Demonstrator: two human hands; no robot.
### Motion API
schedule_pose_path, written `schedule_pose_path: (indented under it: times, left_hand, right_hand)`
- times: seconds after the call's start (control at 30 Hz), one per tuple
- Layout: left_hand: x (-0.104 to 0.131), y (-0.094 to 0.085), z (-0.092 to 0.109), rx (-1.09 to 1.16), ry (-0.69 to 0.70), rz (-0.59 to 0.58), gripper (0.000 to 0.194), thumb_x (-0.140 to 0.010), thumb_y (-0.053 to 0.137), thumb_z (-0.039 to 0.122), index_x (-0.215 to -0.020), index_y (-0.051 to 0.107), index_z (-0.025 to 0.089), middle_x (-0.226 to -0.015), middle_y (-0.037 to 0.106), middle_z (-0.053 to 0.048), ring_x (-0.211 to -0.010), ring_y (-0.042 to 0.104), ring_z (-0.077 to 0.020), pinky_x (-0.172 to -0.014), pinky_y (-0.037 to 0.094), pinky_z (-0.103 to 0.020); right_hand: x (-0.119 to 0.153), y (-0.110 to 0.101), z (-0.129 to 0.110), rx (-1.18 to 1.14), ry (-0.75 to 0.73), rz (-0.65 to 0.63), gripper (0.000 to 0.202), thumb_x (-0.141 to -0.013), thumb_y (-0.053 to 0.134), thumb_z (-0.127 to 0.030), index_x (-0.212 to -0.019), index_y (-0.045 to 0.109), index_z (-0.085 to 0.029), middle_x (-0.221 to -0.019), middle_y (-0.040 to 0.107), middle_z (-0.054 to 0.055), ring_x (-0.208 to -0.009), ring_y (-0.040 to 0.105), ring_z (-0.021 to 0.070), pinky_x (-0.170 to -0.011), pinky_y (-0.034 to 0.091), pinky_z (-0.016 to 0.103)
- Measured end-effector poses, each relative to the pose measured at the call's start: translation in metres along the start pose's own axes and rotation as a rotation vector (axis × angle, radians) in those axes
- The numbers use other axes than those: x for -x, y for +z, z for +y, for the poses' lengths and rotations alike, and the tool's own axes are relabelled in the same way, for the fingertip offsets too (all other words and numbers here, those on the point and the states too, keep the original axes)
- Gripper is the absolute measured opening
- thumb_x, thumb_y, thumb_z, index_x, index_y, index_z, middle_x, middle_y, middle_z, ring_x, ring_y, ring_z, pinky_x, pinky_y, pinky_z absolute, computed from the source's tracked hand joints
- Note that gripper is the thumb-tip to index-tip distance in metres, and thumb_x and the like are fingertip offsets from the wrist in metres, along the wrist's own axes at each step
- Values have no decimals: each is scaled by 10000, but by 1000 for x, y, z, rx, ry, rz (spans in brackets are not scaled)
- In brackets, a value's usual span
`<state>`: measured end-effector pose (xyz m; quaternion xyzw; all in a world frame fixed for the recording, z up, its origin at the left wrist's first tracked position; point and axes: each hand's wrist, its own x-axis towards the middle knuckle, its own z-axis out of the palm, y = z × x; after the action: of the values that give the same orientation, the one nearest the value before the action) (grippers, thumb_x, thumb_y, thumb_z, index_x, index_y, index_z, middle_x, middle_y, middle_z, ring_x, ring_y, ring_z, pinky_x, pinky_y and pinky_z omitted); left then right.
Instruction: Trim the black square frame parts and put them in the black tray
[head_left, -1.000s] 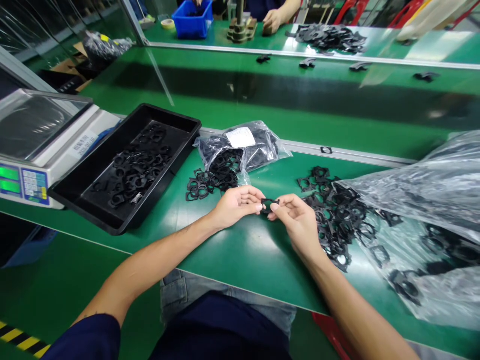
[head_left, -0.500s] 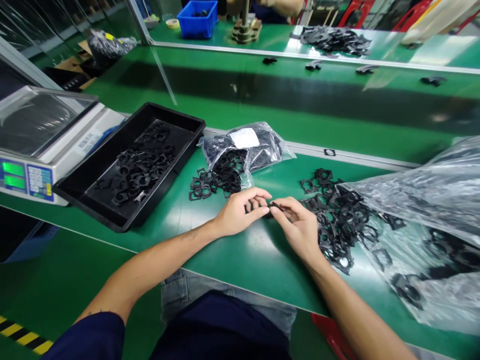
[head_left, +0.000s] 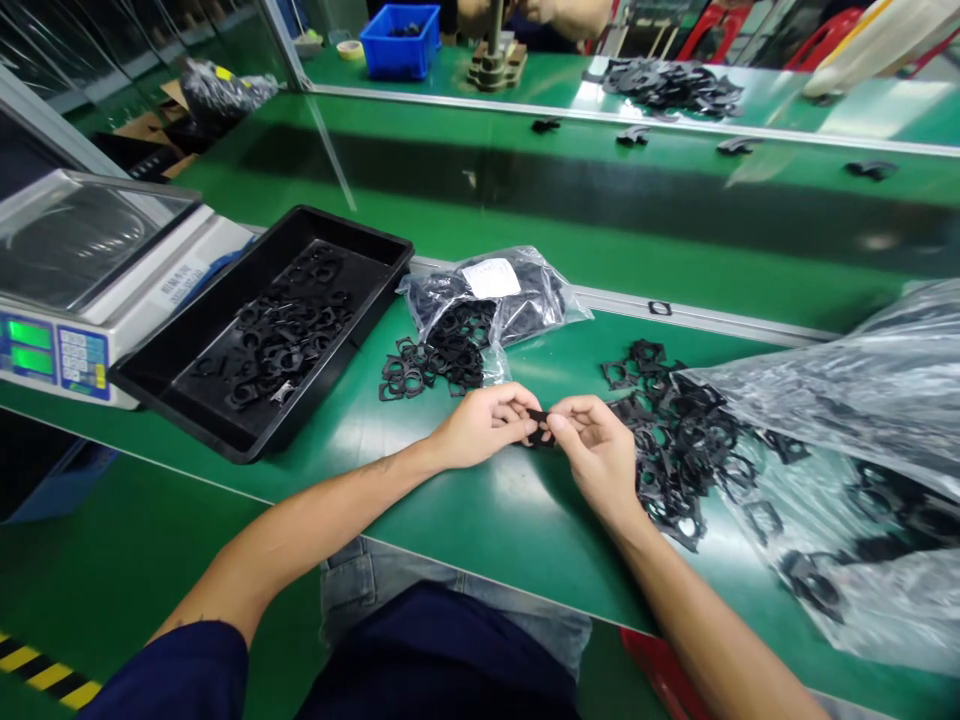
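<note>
Black part is at the meeting point of both hands, raised above the green table, which spreads out on every side of the grip. Well to the left of the grip stands the scale, its display lit green, and between it and the grip lies a black tray with many similar pieces heaped inside. Well to the right, a large clear bag sprawls with more of them under its film. Just beyond the grip, slightly left, rests a smaller labelled bag, a little cluster spilling from its mouth; near the right wrist is a broader loose pile. The left hand and right hand each have thumb and fingertips drawn together on opposite ends of the piece, leaving almost no gap; its exact outline is mostly covered by the fingers. The step in hand seems to be close handling of this one piece, perhaps checking or trimming it. The next move probably calls for a light, steady pinch, since it looks thin.
</note>
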<state>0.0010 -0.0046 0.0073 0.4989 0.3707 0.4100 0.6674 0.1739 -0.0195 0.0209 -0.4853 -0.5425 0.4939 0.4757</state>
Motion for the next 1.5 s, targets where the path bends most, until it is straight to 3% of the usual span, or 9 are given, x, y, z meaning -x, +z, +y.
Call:
schedule_pose_path:
  times: [0.1, 0.2, 0.53, 0.73, 0.97, 1.27, 1.5]
  left_hand:
    - [-3, -3, 1, 112, -12, 59, 385, -730, 841, 399, -865, 599, 132, -761, 684, -15, -665, 696, -121, -678, 564, -244]
    - [-5, -5, 4, 158, -36, 58, 447, -689, 870, 445, -836, 587, 132, -762, 703, -23, -677, 706, -129, -697, 578, -259]
    - [-3, -2, 9, 256, -39, 57, 480, -611, 916, 437, -858, 650, 124, -768, 722, -19, -561, 608, -61, -579, 500, -200]
    - [-3, -5, 8, 207, -42, 72, 452, -620, 911, 421, -852, 671, 116, -752, 730, -37, -571, 609, -74, -562, 492, -200]
    - [-5, -6, 4, 199, -39, 119, 444, -587, 925, 420, -812, 703, 108, -731, 719, -22, -631, 656, -101, -654, 552, -240]
    - [-4, -12, 5, 212, -92, 12, 444, -642, 904, 417, -892, 731, 94, -817, 758, -87, -668, 698, -143, -695, 588, -289]
    - [-5, -19, 10, -6, -82, -22, 319, -666, 878, 352, -849, 777, 112, -774, 747, -54, -692, 686, -147, -708, 561, -273]
  right_hand:
    - [0, -1, -1, 20, -35, -47, 363, -764, 808, -545, -902, 687, -232, -835, 681, 27, -722, 651, 170, -690, 583, 311]
    - [0, -2, 0, 54, -72, -85, 310, -799, 778, -536, -842, 717, -235, -852, 674, 35, -728, 649, 177, -693, 589, 323]
    - [5, -1, -5, 77, -127, -70, 269, -851, 733, -515, -846, 715, -246, -842, 654, 39, -703, 630, 179, -666, 572, 332]
    - [0, -3, -8, 1, -40, -189, 344, -859, 703, -572, -844, 694, -229, -751, 637, 6, -604, 609, 151, -638, 536, 310]
    - [2, -4, -4, 118, -60, -185, 396, -912, 611, -614, -827, 646, -229, -721, 626, 9, -652, 609, 170, -645, 506, 300]
    - [4, -5, -6, 130, -105, -204, 361, -927, 604, -587, -836, 653, -241, -777, 641, 21, -682, 625, 176, -657, 507, 300]
    - [2, -5, -3, 122, -48, -177, 357, -927, 620, -557, -796, 629, -225, -665, 644, -4, -618, 604, 158, -645, 489, 283]
